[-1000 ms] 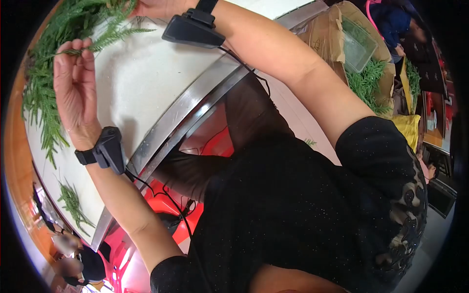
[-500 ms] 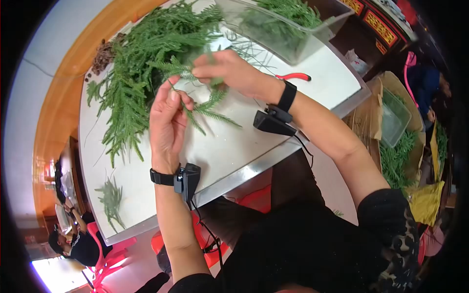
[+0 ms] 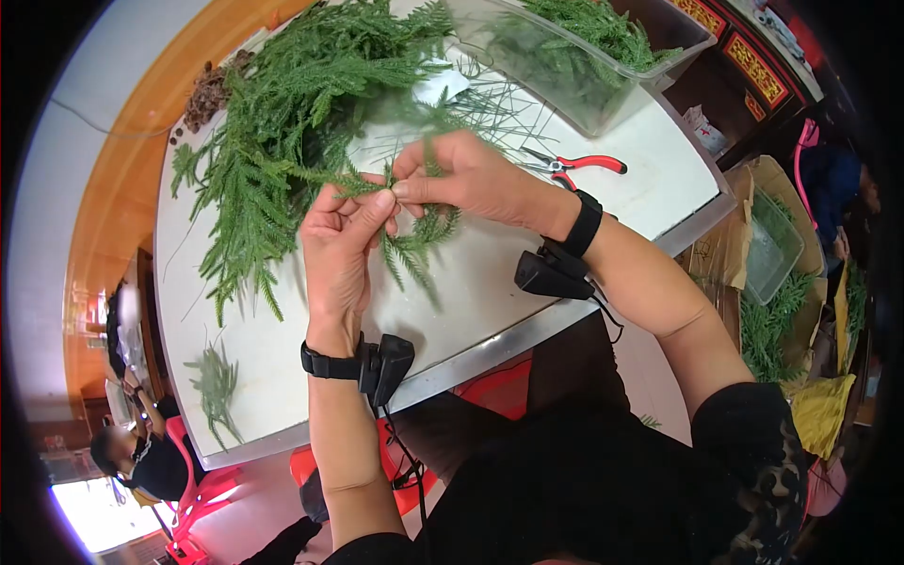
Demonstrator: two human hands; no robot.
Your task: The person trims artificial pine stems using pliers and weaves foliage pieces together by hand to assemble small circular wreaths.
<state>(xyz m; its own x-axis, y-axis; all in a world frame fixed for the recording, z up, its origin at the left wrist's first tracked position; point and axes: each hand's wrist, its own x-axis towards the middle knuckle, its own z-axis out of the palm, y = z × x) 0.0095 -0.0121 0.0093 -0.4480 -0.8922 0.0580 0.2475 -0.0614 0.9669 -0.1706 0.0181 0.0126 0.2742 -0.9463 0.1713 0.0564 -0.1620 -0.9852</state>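
Note:
My left hand (image 3: pixel 341 231) and my right hand (image 3: pixel 463 181) meet over the white table, thumbs and fingertips pinched close together on a green pine sprig (image 3: pixel 407 259). Needled tips of that sprig hang below the fingers. What exactly lies between the fingertips is too small to make out. Just left of the hands spreads a big heap of pine greenery (image 3: pixel 254 160). Beyond my right hand lie many thin dark green stems or wires (image 3: pixel 504 105), next to red-handled pliers (image 3: pixel 595 163) with their jaws pointing left.
A clear plastic bin (image 3: pixel 603 108) with more greenery stands at the far right of the table (image 3: pixel 490 273). Brown pine cones (image 3: pixel 205 99) sit at the far left; a loose sprig (image 3: pixel 218 386) lies near the left edge. A cardboard box (image 3: pixel 730 221) stands right. Another person (image 3: pixel 160 461) sits at left.
My right hand has come down against my left fingertips, and both now pinch the sprig together. The view has shifted slightly, so the pliers show more fully.

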